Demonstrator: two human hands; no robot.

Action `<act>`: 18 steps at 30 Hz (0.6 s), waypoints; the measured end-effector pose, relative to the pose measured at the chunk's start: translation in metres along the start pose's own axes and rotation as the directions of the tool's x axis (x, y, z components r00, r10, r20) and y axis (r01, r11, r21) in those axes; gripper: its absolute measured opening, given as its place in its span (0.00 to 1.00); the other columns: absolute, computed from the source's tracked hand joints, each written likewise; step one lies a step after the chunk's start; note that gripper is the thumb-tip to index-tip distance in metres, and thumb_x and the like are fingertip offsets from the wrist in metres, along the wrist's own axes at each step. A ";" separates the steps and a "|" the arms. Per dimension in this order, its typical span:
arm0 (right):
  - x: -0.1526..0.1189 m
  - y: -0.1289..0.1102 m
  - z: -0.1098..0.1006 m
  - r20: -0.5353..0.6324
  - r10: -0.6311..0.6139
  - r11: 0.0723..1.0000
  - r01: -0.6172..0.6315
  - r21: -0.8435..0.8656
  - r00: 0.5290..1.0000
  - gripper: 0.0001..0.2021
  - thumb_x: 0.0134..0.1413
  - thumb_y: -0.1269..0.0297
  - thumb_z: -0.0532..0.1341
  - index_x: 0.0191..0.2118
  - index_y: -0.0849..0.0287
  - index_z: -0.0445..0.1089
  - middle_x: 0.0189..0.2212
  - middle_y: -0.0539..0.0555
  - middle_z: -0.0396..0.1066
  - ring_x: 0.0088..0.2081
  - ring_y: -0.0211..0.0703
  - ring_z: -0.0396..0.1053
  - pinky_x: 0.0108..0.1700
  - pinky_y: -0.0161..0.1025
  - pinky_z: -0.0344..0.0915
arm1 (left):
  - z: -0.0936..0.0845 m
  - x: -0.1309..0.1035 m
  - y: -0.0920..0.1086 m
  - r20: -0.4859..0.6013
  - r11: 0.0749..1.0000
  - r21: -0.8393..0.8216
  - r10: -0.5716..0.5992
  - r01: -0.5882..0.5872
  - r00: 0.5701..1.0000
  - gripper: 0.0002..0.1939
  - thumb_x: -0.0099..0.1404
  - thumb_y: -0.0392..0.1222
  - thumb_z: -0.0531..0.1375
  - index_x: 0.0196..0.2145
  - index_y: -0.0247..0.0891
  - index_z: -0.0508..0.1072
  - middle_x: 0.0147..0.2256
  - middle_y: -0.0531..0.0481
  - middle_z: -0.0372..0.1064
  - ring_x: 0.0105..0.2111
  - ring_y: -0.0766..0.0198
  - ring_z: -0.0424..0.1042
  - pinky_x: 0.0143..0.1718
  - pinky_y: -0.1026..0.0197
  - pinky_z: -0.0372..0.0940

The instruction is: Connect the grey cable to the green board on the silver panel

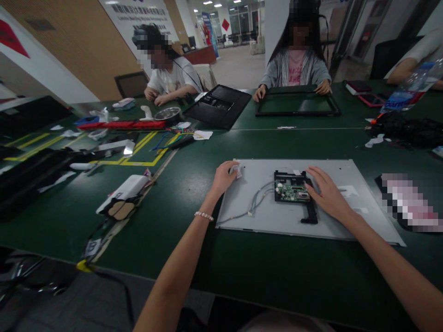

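A flat grey-white metal panel (pixel 263 216), like the back of a display, lies on the green table in front of me. A green circuit board (pixel 294 191) in a black plastic bracket (pixel 310 214) rests on it, with thin grey cables (pixel 255 203) trailing left. At the panel's far left corner, my left hand (pixel 224 179) pinches a small whitish, see-through piece of tape (pixel 237 171). My right hand (pixel 325 193) lies over the bracket's right side with fingers stretched out, its thumb by the board's edge.
Across the table one person's hands hold a black frame (pixel 297 113); another person sits beside a black back cover (pixel 219 106). A white power pack (pixel 122 196) with a cable lies left. A blurred-out phone-like object (pixel 411 203) and a bottle (pixel 410 87) are right.
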State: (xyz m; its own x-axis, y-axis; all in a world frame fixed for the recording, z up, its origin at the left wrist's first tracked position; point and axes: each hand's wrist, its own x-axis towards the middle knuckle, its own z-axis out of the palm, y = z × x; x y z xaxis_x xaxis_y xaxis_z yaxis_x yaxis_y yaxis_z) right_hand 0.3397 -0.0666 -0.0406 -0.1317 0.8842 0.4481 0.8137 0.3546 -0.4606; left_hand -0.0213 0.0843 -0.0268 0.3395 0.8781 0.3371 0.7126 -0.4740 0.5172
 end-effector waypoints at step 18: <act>-0.002 -0.044 -0.017 -0.099 -0.154 0.988 0.151 -0.041 0.983 0.24 0.66 0.65 0.52 0.65 0.59 0.58 0.60 0.64 0.64 0.64 0.54 0.58 0.65 0.59 0.57 | -0.014 -0.004 0.046 -0.199 0.947 -0.319 -0.018 -0.047 0.980 0.05 0.60 0.35 0.61 0.34 0.37 0.77 0.37 0.49 0.75 0.36 0.64 0.74 0.42 0.60 0.71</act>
State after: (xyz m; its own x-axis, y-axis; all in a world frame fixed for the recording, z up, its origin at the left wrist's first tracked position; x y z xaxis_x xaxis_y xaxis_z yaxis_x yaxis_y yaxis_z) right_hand 0.3137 -0.0893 -0.0078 -0.1989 0.7845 0.5874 0.8072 0.4710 -0.3557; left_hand 0.0011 0.0578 0.0067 0.1979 0.8561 0.4775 0.4625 -0.5110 0.7245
